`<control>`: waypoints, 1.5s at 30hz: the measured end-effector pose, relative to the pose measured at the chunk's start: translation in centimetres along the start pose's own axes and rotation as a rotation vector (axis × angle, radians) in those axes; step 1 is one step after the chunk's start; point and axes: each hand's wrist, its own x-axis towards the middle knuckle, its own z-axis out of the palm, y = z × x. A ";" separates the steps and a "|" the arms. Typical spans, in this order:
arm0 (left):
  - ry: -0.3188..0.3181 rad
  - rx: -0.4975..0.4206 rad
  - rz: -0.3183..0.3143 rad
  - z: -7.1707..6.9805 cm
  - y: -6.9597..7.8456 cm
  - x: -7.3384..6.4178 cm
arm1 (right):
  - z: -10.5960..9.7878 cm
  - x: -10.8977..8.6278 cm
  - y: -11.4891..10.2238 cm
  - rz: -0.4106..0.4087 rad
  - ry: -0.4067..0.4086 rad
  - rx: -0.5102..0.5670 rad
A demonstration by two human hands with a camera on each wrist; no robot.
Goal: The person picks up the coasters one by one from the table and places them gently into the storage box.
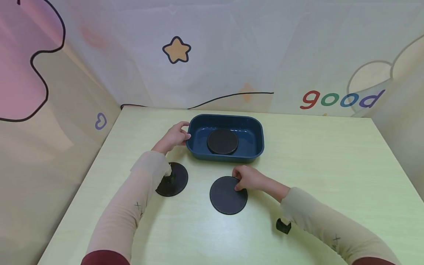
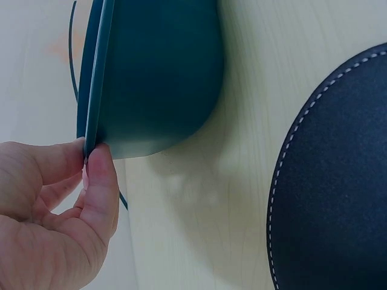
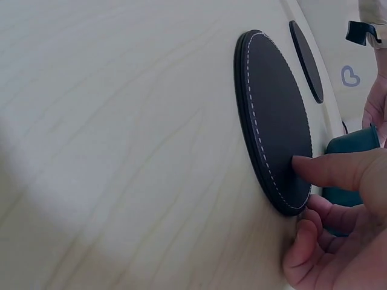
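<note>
My left hand point(image 1: 173, 136) pinches the left rim of a dark blue plastic tub point(image 2: 163, 72), thumb and fingers on either side of the rim. Inside the tub lies a round black coaster point(image 1: 222, 141). In front of the tub, my right hand point(image 1: 250, 178) grips the edge of another round black coaster point(image 1: 228, 197), thumb on top and fingers at its edge. Its side looks layered in the right wrist view, with white stitching round the top; whether it is more than one cannot be told. A third black coaster point(image 1: 177, 180) lies on the table, partly hidden by the left sleeve.
The pale wood-grain table point(image 1: 328, 154) runs back to a printed cloth backdrop point(image 1: 225, 59) with a star and coloured letters. A small black piece point(image 1: 283, 226) shows by the right sleeve. The left forearm reaches over the left coaster.
</note>
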 end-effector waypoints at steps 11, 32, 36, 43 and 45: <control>0.004 -0.002 0.005 0.1 0.0 0.0 | -0.3 0.2 -0.3 0.035 -0.020 -0.012; 0.011 -0.002 0.001 0.1 0.0 0.1 | -1.5 -1.5 -0.1 0.008 -0.097 0.312; 0.008 -0.006 0.010 0.1 0.0 0.0 | -2.0 -1.9 -0.3 0.024 -0.139 0.385; 0.009 -0.002 0.005 0.0 0.1 0.0 | -2.9 -2.4 -0.5 0.010 -0.173 0.450; 0.006 -0.002 0.010 0.0 0.0 0.0 | -3.2 -2.6 -0.5 0.007 -0.181 0.461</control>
